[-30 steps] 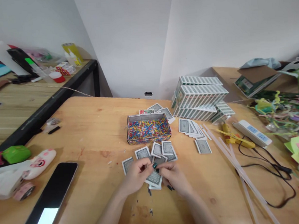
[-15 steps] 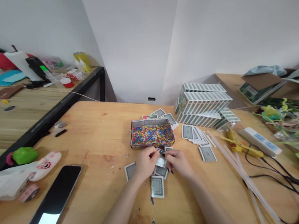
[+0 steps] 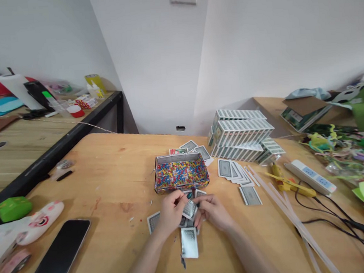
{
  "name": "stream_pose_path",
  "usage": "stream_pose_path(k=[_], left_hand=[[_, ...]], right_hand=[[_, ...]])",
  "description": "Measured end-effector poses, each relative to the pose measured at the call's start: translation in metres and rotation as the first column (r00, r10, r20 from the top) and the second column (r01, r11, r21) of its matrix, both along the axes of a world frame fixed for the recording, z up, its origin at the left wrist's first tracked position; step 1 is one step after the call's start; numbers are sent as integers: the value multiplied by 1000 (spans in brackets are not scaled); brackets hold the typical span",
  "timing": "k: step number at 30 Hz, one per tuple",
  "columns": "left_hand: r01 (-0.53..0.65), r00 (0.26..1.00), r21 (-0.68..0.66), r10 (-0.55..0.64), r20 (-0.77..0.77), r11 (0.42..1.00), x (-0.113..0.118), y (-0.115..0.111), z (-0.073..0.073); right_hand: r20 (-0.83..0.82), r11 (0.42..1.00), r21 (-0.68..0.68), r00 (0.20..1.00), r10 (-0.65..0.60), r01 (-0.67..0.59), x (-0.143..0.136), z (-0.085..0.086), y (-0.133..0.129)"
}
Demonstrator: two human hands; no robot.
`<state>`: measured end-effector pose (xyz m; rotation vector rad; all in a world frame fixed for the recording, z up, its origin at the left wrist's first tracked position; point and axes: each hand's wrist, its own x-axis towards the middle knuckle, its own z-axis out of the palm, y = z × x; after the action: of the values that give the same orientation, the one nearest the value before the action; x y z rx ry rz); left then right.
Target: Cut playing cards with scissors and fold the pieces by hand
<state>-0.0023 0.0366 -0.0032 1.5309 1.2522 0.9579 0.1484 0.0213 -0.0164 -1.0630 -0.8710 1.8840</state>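
Note:
Between my two hands a playing card is held back side up, tilted. My left hand pinches its upper left edge, and the fingers of my right hand are closed on its right side. Just beyond them stands an open box with a colourful patterned inside, made of cards along its rim. Under and around my hands lie more cards: one in front catches the light, and another sits left of my left hand, partly covered.
Fanned cards lie to the right, before stacked striped card boxes. A yellow glue gun, clear glue sticks, a power strip and black cables fill the right side. A phone and plush toy lie left.
The view has tipped up slightly, so the table sits lower in the picture. The held card has turned to show its patterned back more clearly; both hands stay on it.

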Motion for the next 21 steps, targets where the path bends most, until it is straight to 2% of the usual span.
stream_pose_path(k=[3, 6, 10, 12, 14, 18, 21], left_hand=[[-42, 998, 15, 42, -35, 999, -3, -4, -1], [-61, 994, 34, 64, -88, 998, -5, -7, -2], [-9, 987, 163, 35, -156, 987, -6, -9, -1], [29, 979, 252, 23, -202, 967, -6, -11, -1], [60, 965, 326, 29, -262, 943, -5, -12, -1], [105, 948, 489, 62, -313, 866, -4, -14, -2], [122, 944, 590, 91, -318, 798, -2, -14, -1]], right_hand=[[4, 998, 68, 1000, -12, 12, 0, 2, -4], [145, 986, 167, 988, -52, 28, -2, 3, -6], [340, 934, 323, 903, -263, 150, -7, -1, -10], [411, 888, 427, 838, -358, 170, -8, -5, -14], [455, 828, 543, 780, -429, 139, -7, -8, -17], [486, 659, 752, 661, -572, 17, -3, -10, -21], [487, 561, 825, 594, -641, -70, -2, -11, -20]])
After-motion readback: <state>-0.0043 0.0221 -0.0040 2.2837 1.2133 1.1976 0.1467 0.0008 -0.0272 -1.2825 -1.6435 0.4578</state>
